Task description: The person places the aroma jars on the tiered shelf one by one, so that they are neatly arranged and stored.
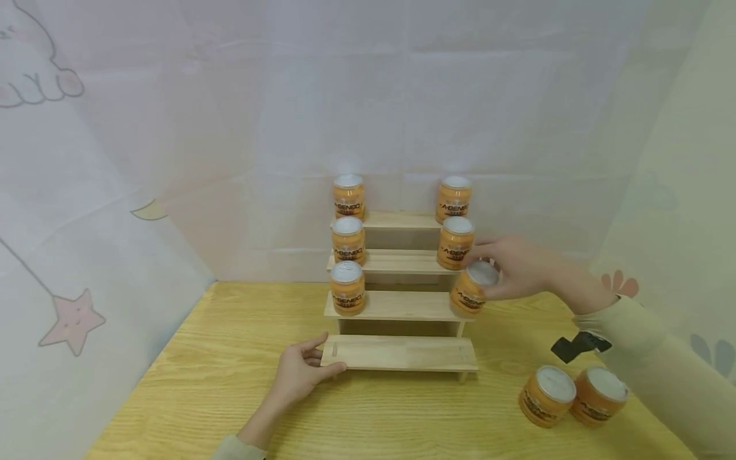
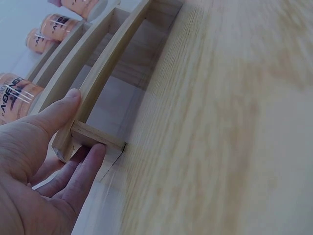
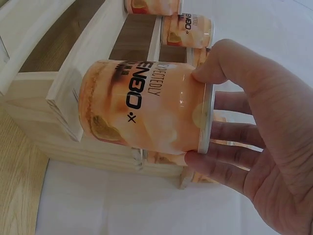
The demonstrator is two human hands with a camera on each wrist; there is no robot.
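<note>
My right hand [image 1: 514,265] grips an orange can [image 1: 468,295] with a pale lid, thumb and fingers around its upper part. The can is slightly tilted at the right end of the second step from the bottom, overlapping the step's edge in the right wrist view. At the lowest step's left end, my left hand [image 1: 299,370] holds the wooden stepped stand [image 1: 402,352], thumb over the board and fingers at its side support. Three matching cans stand along the stand's left side, including a front one [image 1: 347,289]. Two more, including a nearer one [image 1: 456,244], stand on the right of the upper steps.
Two more orange cans, a left one [image 1: 547,396] and a right one [image 1: 599,396], stand side by side on the wood-grain table [image 1: 230,409] at the right. Pale printed cloth [image 1: 287,115] hangs behind and beside the table. A black strap piece [image 1: 579,347] hangs at my right sleeve.
</note>
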